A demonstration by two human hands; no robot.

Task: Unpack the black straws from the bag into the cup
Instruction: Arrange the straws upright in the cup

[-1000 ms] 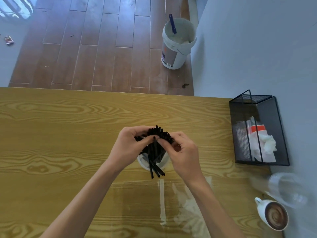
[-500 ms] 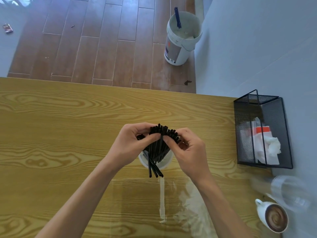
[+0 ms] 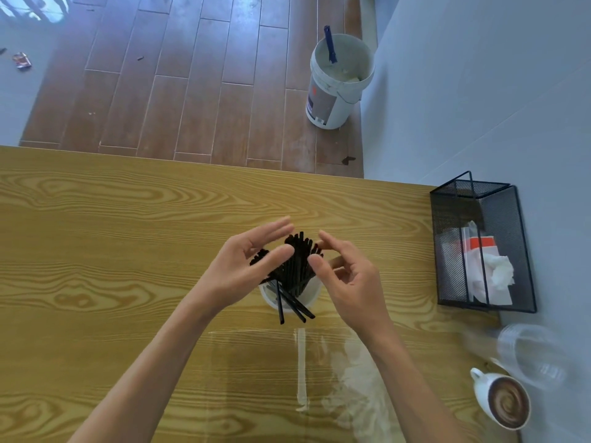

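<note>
A bunch of black straws [image 3: 295, 266] stands in a white cup [image 3: 311, 298] in the middle of the wooden table [image 3: 96, 251]. Three straws lean out over the cup's near rim toward me. My left hand [image 3: 246, 270] is just left of the bunch, fingers spread, thumb close to the straws. My right hand [image 3: 345, 279] is just right of it, fingers apart and curled, holding nothing. The empty clear plastic bag [image 3: 287, 378] lies flat on the table in front of the cup, between my forearms.
A black mesh basket [image 3: 483, 247] with white paper and a packet stands at the right edge. A clear plastic cup [image 3: 531, 356] lies on its side near a white mug of coffee [image 3: 502, 401] at the near right. A white bucket [image 3: 339, 81] is on the floor beyond.
Both hands were pinched on the tops of the straws; now they have let go and spread open on either side of the bunch, which stays in the cup.
</note>
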